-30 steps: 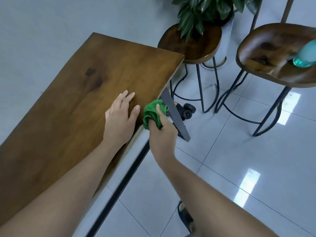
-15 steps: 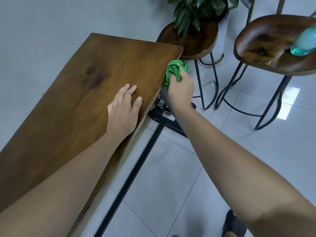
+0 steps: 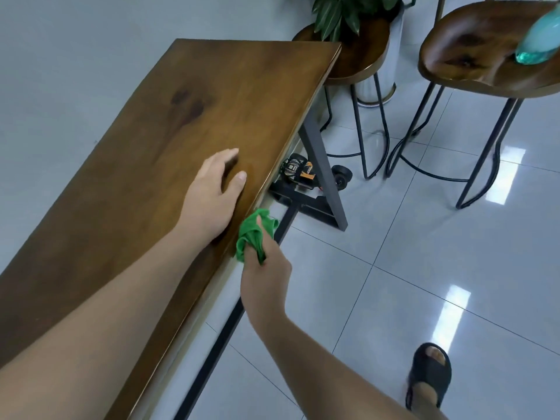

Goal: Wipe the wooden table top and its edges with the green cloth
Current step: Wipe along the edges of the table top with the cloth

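One bench point(image 3: 169, 140) here, a long slab of dark-stained wood, smooth, with a darker knot near the middle. Two hands in play. The left hand point(image 3: 212, 195) lies palm down on the top near the right edge, fingers spread, its grip wide and holding nothing. The right hand point(image 3: 263, 283) has its grip closed around one green cloth point(image 3: 254, 234), a soft bunched wad, pressed against the bench's long right edge just beside the left wrist. Half a second ago that cloth was up near the far corner; it has slid back along the edge toward the person. Two stools point(image 3: 481, 50) beyond, curved wooden seats on thin black metal legs. One teal bottle point(image 3: 536, 40), translucent, lies on the right stool. One leafy plant point(image 3: 345, 13) behind the left stool. One foot in a black sandal point(image 3: 428, 377) on the glossy pale floor tiles point(image 3: 439, 253).
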`<control>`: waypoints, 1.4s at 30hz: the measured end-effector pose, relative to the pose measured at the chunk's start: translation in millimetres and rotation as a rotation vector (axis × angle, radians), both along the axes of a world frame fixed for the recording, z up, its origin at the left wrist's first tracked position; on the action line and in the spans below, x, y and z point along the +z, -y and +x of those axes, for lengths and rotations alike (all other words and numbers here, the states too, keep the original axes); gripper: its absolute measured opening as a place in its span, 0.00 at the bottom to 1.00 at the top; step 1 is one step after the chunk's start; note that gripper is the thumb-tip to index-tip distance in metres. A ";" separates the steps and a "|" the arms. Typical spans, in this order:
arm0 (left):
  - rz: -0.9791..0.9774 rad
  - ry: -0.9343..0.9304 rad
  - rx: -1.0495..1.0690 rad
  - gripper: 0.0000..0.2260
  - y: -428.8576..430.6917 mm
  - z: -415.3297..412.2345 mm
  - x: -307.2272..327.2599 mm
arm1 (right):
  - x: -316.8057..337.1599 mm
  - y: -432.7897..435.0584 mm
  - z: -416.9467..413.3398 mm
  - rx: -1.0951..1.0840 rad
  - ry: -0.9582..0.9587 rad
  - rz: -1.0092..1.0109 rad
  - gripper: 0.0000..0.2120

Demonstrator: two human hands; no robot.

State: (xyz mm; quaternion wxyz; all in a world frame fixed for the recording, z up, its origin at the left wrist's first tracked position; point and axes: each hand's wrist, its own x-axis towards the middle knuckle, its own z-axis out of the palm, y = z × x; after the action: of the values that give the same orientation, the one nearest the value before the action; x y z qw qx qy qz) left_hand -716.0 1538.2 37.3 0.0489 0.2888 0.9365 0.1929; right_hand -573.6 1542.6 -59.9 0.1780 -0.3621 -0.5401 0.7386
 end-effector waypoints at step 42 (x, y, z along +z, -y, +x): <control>-0.187 -0.167 -0.072 0.26 177.5 73.2 -32.1 | 11.6 -15.8 -23.6 -0.201 -0.027 0.161 0.26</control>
State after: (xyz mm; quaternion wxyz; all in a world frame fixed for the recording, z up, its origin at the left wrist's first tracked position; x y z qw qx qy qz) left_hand -642.8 1360.7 5.2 0.0044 0.3315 0.9402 0.0783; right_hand -597.2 1558.4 -48.3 0.2868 -0.3890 -0.5562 0.6760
